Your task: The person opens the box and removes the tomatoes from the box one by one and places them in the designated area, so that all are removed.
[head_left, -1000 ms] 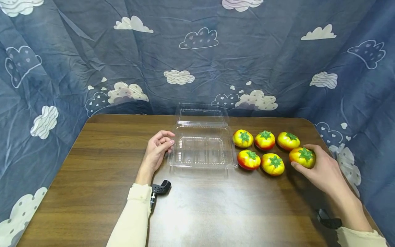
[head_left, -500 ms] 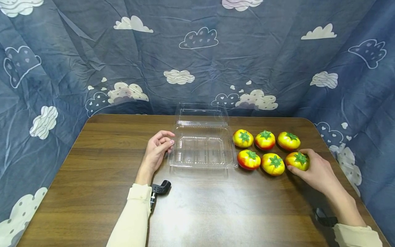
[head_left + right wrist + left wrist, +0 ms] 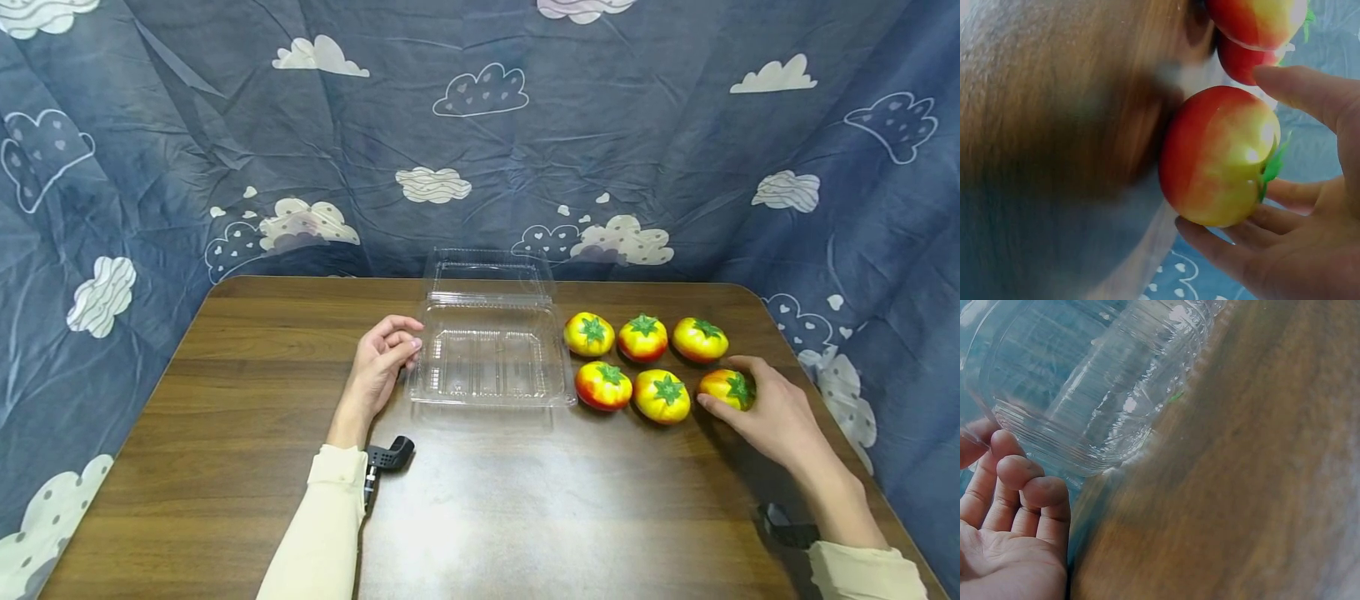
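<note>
A clear plastic clamshell container [image 3: 491,392] stands on the table with its lid up at the back. At its left rim, my left hand [image 3: 378,358] pinches the edge between thumb and fingertips, as the left wrist view shows. Yellow-red tomatoes with green star-shaped tops lie right of the container in two rows. Around the front-right tomato [image 3: 723,388] my right hand [image 3: 783,417] is spread. In the right wrist view the thumb [image 3: 1310,90] stands apart from that tomato [image 3: 1219,156], and a fingertip lies by its lower side. The tomato is tilted, its green top towards the palm.
The back row has a left tomato [image 3: 588,335], a middle tomato [image 3: 642,339] and a right tomato [image 3: 700,340]. In front lie another tomato [image 3: 603,386] and one beside it [image 3: 662,397]. A patterned blue curtain [image 3: 480,167] hangs behind the wooden table [image 3: 480,517].
My right hand has moved left with the tomato, into the front row. Since then the tomato has tilted to the right and the hand has barely shifted. My left hand stays at the container.
</note>
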`<action>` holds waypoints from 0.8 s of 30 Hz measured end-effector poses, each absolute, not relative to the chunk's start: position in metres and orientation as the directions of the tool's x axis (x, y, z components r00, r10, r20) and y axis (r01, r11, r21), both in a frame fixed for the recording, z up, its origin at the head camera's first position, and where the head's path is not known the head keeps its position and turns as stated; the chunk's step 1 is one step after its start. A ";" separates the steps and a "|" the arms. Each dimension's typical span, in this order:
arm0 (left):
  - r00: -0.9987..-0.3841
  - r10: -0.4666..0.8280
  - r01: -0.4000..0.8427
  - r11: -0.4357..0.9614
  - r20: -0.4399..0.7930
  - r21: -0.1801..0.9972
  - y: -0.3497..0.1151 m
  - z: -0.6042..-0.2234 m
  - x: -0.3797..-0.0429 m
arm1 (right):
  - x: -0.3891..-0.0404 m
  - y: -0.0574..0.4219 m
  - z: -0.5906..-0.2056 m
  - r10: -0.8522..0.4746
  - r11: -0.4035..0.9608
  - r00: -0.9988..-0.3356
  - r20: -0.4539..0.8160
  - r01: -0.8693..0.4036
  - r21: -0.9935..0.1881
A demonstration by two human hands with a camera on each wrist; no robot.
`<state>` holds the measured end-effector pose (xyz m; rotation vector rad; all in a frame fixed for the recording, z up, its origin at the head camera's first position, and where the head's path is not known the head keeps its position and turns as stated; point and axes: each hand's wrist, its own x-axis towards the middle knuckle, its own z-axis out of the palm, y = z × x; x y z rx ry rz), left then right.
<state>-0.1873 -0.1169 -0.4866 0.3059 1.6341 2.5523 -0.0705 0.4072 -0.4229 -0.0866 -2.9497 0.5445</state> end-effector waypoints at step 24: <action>-0.974 0.188 0.030 -0.432 0.123 0.901 -0.117 -0.486 -0.187 | -0.047 0.375 -0.405 0.079 0.897 -0.935 0.345 -0.084 -0.433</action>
